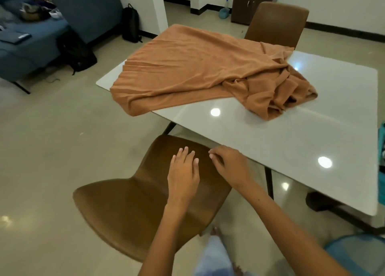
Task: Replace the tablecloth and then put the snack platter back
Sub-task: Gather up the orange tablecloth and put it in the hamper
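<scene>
Hands hover empty over the brown moulded chair [129, 209]: left hand [183, 171] flat, right hand [231, 167] loosely curled, while the rumpled orange tablecloth [198, 71] covers half the glossy white table [302, 134], awaiting spreading.

The tablecloth [198, 71] is soft, matt orange cloth with wrinkles. The white surface [291, 134] is smooth and glossy. The brown chair [129, 202] looks like smooth leather.

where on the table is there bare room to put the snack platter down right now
Bare white table shows along the near edge and toward the right end, between the bunched end of the orange cloth and the table's edge. The far left half is crowded: the cloth covers it and overhangs the near-left edge.
</scene>
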Demonstrator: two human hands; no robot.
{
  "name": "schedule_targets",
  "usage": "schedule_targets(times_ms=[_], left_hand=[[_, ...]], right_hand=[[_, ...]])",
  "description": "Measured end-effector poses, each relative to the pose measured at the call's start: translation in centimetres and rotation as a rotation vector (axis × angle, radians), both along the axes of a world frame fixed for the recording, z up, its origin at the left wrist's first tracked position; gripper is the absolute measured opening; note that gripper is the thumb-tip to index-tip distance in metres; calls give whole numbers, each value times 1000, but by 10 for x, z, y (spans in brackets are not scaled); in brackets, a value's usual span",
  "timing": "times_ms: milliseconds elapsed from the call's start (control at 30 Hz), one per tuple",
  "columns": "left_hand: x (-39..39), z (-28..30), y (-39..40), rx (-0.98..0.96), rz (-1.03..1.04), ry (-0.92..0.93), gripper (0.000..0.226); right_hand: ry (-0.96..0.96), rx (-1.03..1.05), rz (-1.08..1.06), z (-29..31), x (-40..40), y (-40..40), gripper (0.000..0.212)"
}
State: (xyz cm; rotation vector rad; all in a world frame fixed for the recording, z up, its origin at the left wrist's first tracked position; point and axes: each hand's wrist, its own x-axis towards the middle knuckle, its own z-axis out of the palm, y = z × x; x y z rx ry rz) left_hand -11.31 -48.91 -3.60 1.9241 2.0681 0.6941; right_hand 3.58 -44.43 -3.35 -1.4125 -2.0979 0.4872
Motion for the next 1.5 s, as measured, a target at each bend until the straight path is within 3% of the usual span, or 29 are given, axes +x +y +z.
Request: schedule_targets(times_ms=[300, 433, 700, 1067, 1400, 1500], left_hand=[[-135, 8, -58, 4, 49, -8, 54], [-227, 7, -67, -27, -36, -12, 68], [-368, 13, -47, -56, -123, 18, 55], [-477, -3, 125, -57, -392, 84, 58], [-515, -5, 326, -43, -649, 63, 63], [-515, -15, 381, -51, -726, 71, 51]], right_hand=[[-27, 36, -20, 6, -141, -57, 16], [-9, 41, -91, 3, -227, -64, 16], [19, 14, -182, 13, -369, -49, 19], [14, -20, -433, -14, -476, 91, 19], [33, 36, -690, -16, -498, 237, 18], [17, 79, -739, -21, -499, 278, 15]])
